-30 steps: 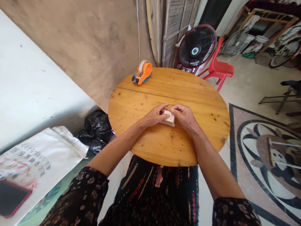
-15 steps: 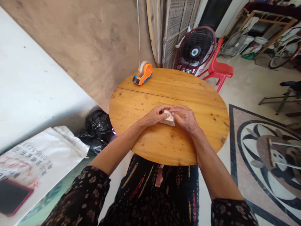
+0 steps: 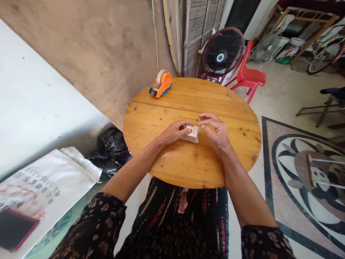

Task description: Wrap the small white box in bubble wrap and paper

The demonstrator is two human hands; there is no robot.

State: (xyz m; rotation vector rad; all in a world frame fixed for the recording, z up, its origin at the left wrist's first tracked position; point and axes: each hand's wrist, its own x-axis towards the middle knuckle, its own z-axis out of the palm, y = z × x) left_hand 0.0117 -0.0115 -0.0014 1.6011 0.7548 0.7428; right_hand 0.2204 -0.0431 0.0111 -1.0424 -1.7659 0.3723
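Note:
A small whitish box with red marks on its top sits on the round wooden table. My left hand is closed around the box's left side, thumb on top and fingers behind it. Just right of the box, my right hand is raised a little with its fingers apart and nothing visible in them. Farther back on the tabletop stands an orange and blue tape dispenser with a roll of tape in it.
Behind the table are a dark red fan and a red plastic chair. A plywood panel borders the left side. Black plastic bags and a white printed sack lie at lower left.
My right hand has come off the box and moved a little right, its fingers spreading. My left hand keeps its hold. The view has shifted slightly.

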